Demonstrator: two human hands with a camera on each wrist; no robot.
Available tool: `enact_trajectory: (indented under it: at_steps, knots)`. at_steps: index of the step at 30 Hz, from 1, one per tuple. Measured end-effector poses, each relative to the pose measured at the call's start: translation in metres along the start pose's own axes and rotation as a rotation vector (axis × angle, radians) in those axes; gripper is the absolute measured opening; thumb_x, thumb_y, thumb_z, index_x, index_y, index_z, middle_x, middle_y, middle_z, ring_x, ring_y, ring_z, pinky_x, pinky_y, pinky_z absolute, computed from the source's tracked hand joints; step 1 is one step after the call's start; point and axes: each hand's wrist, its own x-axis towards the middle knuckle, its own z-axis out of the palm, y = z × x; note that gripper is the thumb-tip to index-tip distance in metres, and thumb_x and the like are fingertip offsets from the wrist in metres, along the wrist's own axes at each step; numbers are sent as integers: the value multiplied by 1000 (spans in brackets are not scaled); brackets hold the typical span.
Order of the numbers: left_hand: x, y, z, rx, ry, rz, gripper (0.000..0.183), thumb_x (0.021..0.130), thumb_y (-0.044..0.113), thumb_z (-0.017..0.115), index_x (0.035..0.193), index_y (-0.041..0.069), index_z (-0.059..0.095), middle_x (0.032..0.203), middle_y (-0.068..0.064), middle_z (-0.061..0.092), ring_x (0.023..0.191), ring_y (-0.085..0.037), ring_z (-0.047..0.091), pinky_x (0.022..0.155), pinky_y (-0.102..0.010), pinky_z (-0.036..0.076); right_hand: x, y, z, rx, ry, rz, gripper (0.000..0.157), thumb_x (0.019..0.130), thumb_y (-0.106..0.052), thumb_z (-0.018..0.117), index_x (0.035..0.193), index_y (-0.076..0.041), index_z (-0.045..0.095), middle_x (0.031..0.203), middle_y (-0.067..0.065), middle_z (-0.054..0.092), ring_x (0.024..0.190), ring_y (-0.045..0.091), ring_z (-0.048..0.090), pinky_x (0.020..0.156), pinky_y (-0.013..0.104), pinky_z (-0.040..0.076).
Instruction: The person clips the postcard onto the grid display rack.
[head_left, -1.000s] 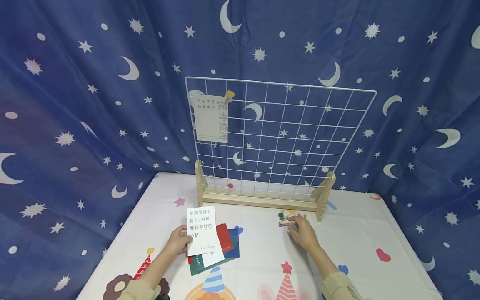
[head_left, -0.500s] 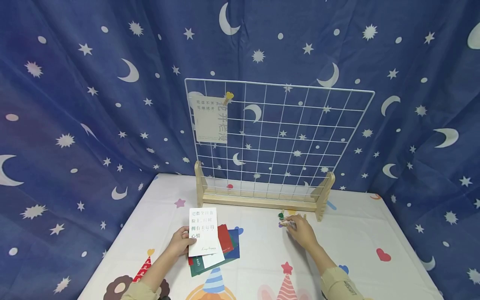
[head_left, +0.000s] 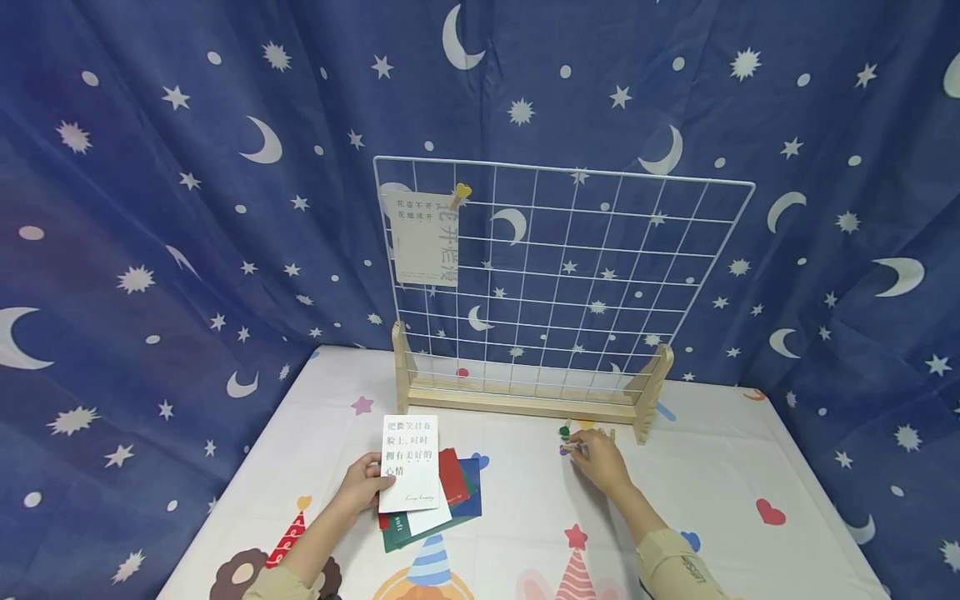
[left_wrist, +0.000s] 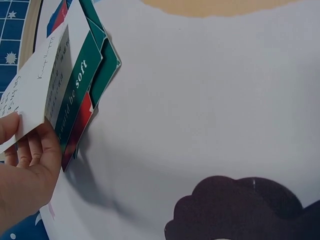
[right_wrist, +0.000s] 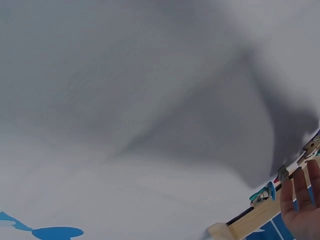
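In the head view my left hand holds a white card printed with Chinese characters, thumb on its front and fingers behind. Beneath the card lies a fanned stack of cards: red, green and blue. At the foot of the rack, the thumb and fingertips of my right hand pinch a small wooden clothespin; it is partly hidden by the fingers. A green-topped clothespin lies just beyond it. The right wrist view shows several clothespins near the extended fingers.
A white wire grid stands in a wooden base at the back of the table. A yellow-heart clothespin fastens a pale card at its upper left. A blue starry curtain hangs behind.
The held white card and my left hand have shifted slightly right, and the card's print is sharper now. My right hand stays at the clothespins with only small finger movement.
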Motion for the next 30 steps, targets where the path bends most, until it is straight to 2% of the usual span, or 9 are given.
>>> enact_trajectory:
  at_steps: [8,10,12,15,17,19,23,30]
  knots:
    - [-4,6,5,-34,-3,21,38,87,-5,57,122,-7,45,97,-15,68,73,-14,64,62,-31,56,4,-4,3,-63,-4,8,17,74,-1,72,91,-1,68,85,11,68,83,27,66,105,58,35]
    - [-5,8,6,-40,4,27,37,87,-5,57,122,-7,46,99,-16,68,74,-15,65,62,-31,56,6,-4,5,-79,-5,4,16,74,-1,72,90,-1,68,84,11,68,80,25,66,103,57,39]
    - [-6,10,7,-44,6,33,37,87,-5,57,122,-7,46,100,-17,68,75,-15,65,62,-31,56,7,-4,6,-100,1,-6,15,74,0,72,88,-1,68,81,10,68,75,21,65,95,52,47]
    - [-7,13,7,-38,3,39,38,87,-5,57,123,-7,45,104,-18,67,75,-14,65,63,-31,56,8,-4,8,-127,9,-27,13,74,0,72,86,-1,68,75,7,65,65,15,59,73,39,56]
    - [-7,14,8,-28,-1,39,38,87,-4,57,122,-7,46,104,-19,67,76,-15,65,63,-32,56,8,-5,9,-142,17,-37,12,73,1,73,84,-2,68,71,5,62,62,12,54,62,32,52]
    - [-8,15,9,-22,-2,40,36,86,-4,58,121,-6,47,103,-18,68,75,-15,65,63,-33,56,8,-5,9,-150,18,-43,12,72,1,73,82,-2,68,68,4,60,60,11,52,57,28,49]
    - [-9,15,9,-25,-9,37,37,86,-4,58,121,-6,47,102,-18,68,76,-16,65,63,-33,56,9,-6,13,-200,21,-65,11,72,-1,76,79,-4,68,70,4,61,61,12,54,56,26,49]
    - [-12,13,10,-28,-7,31,38,86,-3,57,122,-6,47,107,-19,67,75,-14,64,63,-30,54,8,-5,19,-265,11,-73,10,73,-6,77,74,-6,67,70,2,58,62,12,49,55,24,46]
